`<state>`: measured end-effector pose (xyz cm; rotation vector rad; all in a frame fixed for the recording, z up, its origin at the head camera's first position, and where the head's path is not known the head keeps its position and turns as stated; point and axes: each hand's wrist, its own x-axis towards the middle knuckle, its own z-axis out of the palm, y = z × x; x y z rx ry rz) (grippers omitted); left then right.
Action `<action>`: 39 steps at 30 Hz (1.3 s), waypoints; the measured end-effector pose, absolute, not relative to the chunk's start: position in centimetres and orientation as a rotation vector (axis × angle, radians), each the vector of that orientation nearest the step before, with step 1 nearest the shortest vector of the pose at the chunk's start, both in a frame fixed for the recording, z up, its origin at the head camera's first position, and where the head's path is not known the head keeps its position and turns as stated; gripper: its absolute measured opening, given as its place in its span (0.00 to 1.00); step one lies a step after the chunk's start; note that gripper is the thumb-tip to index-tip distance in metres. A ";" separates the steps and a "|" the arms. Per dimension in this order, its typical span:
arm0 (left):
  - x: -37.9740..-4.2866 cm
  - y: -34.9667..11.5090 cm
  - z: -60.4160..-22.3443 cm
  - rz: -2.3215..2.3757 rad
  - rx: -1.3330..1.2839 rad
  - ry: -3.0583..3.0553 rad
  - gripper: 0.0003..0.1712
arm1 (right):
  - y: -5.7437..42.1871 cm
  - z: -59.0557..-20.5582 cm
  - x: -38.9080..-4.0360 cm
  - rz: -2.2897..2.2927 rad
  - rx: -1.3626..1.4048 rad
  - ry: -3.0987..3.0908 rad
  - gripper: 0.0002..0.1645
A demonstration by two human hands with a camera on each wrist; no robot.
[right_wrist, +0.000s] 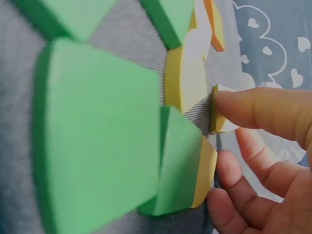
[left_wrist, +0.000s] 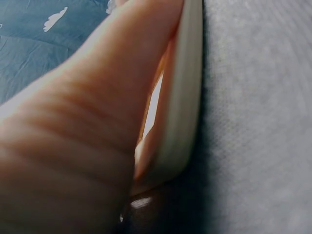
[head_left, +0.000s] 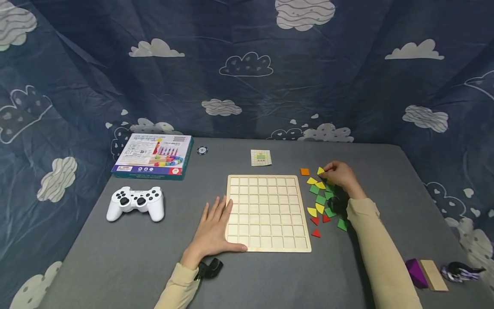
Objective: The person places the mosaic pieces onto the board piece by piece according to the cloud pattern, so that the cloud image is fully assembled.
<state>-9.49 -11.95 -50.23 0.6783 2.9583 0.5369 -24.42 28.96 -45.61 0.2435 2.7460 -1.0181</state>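
Observation:
A light wooden board with a grid of square recesses lies at the middle of the table. My left hand rests at its lower left corner, fingers spread along the left edge and thumb along the front edge; the left wrist view shows the board's side close against this hand. Beyond the loose pieces, my right hand pinches a yellow quarter-round piece between thumb and fingers. Green pieces, other yellow pieces and red triangles lie scattered between the board and the right forearm.
An orange square and a small pattern card lie behind the board. To the left are a boxed set, a poker chip and a white game controller. A purple block and a wooden block sit front right.

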 end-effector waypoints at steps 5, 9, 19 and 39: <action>-9.5 -11.9 -50.3 0.552 0.677 2.966 0.76 | 29.0 -45.5 -24.8 -1.066 0.234 2.680 0.18; -9.4 -11.9 -50.3 0.555 0.679 2.975 0.76 | 28.9 -45.6 -25.0 -1.059 0.201 2.668 0.17; -9.3 -11.9 -50.3 0.565 0.670 2.970 0.77 | 26.0 -45.1 -23.7 -1.150 -0.035 2.823 0.11; -9.5 -11.9 -50.0 0.554 0.659 2.974 0.77 | 14.7 -44.4 -22.2 -1.208 -0.639 2.595 0.04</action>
